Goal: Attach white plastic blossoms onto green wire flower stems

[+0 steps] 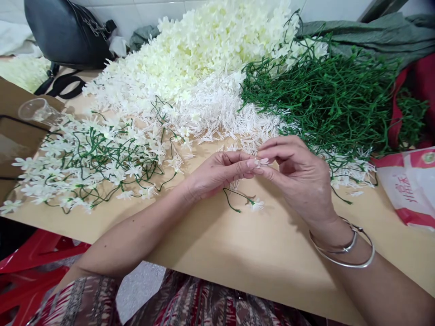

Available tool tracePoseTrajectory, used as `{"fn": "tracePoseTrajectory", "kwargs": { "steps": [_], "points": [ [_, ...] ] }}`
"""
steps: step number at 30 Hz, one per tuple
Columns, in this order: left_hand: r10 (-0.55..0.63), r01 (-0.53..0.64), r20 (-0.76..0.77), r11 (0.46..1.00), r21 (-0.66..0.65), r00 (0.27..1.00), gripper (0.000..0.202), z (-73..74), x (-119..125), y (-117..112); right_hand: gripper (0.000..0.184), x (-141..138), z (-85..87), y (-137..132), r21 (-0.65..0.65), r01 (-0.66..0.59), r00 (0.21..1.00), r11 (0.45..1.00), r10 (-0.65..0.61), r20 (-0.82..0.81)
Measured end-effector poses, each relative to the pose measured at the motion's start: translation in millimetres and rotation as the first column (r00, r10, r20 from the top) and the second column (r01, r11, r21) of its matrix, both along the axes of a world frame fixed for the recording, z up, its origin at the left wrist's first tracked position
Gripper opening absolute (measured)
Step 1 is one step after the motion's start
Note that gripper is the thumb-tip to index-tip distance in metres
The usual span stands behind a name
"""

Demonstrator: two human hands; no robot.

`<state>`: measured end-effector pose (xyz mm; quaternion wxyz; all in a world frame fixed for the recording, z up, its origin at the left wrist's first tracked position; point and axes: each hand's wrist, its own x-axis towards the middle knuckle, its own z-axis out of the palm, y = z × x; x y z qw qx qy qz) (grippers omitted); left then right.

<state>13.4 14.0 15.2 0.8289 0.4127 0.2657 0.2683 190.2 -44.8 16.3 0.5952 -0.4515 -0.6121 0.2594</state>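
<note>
My left hand pinches a thin green plastic stem that hangs below it, with a small white flower at its lower tip. My right hand meets it fingertip to fingertip, pinching a small white flower at the top of the same stem. Both hands hover over the tan cardboard work surface. Silver bangles circle my right wrist.
Finished flower sprigs lie at the left. White stamen pieces and cream petals are heaped behind, bare green stems at the right. A clear cup, black bag and red-white packet sit at the edges.
</note>
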Motion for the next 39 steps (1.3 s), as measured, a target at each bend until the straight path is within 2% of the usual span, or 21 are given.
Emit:
{"fn": "tracePoseTrajectory", "kwargs": {
  "steps": [2, 6, 10, 12, 18, 21, 25, 27, 28, 31, 32, 33, 34, 35, 36, 37, 39],
  "points": [
    [-0.006, 0.006, -0.001, 1.0, 0.021, 1.0, 0.028, 0.0, -1, 0, 0.01, 1, 0.8, 0, 0.017, 0.014, 1.0, 1.0, -0.015, 0.026],
    [-0.01, 0.012, -0.015, 0.994, 0.106, 1.0, 0.024, 3.6, -1, -3, 0.016, 5, 0.1, 0, 0.055, 0.038, 0.998, 0.998, -0.041, 0.047],
    [0.112, -0.08, -0.093, 0.95, 0.301, 0.989, 0.029, 10.9, 0, -6, 0.017, 9, -1.3, 1, 0.097, 0.049, 0.992, 0.994, -0.06, 0.11],
    [0.152, -0.105, -0.114, 0.935, 0.339, 0.982, 0.031, 12.0, 0, -6, 0.017, 10, -1.4, 1, 0.127, 0.056, 0.988, 0.99, -0.073, 0.134],
    [0.037, -0.031, -0.033, 0.984, 0.173, 0.999, 0.029, 5.7, -1, -2, 0.014, 9, -0.9, -1, 0.137, 0.051, 0.98, 0.989, -0.076, 0.183],
    [0.008, -0.004, -0.027, 0.992, 0.125, 1.0, 0.028, 5.1, -2, 1, 0.016, 8, -1.8, -2, 0.12, 0.048, 0.985, 0.992, -0.068, 0.161],
    [-0.003, 0.003, 0.001, 0.994, 0.107, 1.0, 0.027, 5.1, -3, 3, 0.024, 6, -1.2, -2, 0.1, 0.04, 0.99, 0.994, -0.053, 0.133],
    [0.018, -0.017, -0.005, 0.988, 0.153, 1.0, 0.028, 5.7, -3, 3, 0.024, 6, -0.3, -1, 0.09, 0.039, 0.987, 0.995, -0.052, 0.154],
    [0.065, -0.062, -0.009, 0.978, 0.199, 0.998, 0.028, 6.9, -3, 3, 0.021, 7, -0.1, -1, 0.085, 0.048, 0.985, 0.995, -0.061, 0.162],
    [0.247, -0.211, -0.046, 0.899, 0.385, 0.968, 0.028, 16.8, -5, 3, 0.013, 12, -2.8, 3, 0.058, 0.113, 0.978, 0.992, -0.121, 0.171],
    [0.255, -0.193, -0.076, 0.868, 0.457, 0.964, 0.026, 22.2, -7, 3, 0.012, 15, -4.7, 4, 0.046, 0.136, 0.975, 0.99, -0.142, 0.171],
    [0.209, -0.114, -0.123, 0.841, 0.529, 0.97, 0.024, 28.2, -9, 3, 0.011, 17, -6.8, 6, 0.033, 0.157, 0.973, 0.987, -0.16, 0.166],
    [0.119, 0.017, -0.188, 0.802, 0.597, 0.975, 0.02, 34.3, -12, 3, 0.01, 19, -8.8, 8, 0.023, 0.172, 0.973, 0.985, -0.173, 0.153],
    [0.008, 0.177, -0.27, 0.736, 0.653, 0.963, 0.015, 39.9, -15, 2, 0.009, 20, -10.5, 9, 0.009, 0.18, 0.974, 0.984, -0.18, 0.135],
    [-0.084, 0.333, -0.367, 0.639, 0.694, 0.926, 0.011, 44.3, -19, 0, 0.009, 21, -11.8, 10, -0.009, 0.186, 0.976, 0.982, -0.184, 0.116],
    [-0.133, 0.462, -0.466, 0.519, 0.719, 0.875, 0.01, 47.0, -23, -2, 0.009, 21, -12.4, 11, -0.028, 0.189, 0.978, 0.982, -0.185, 0.098],
    [-0.101, 0.633, -0.632, 0.268, 0.726, 0.768, 0.014, 46.2, -30, -10, 0.01, 20, -12.4, 12, -0.068, 0.191, 0.98, 0.979, -0.185, 0.078]
  ]
}}
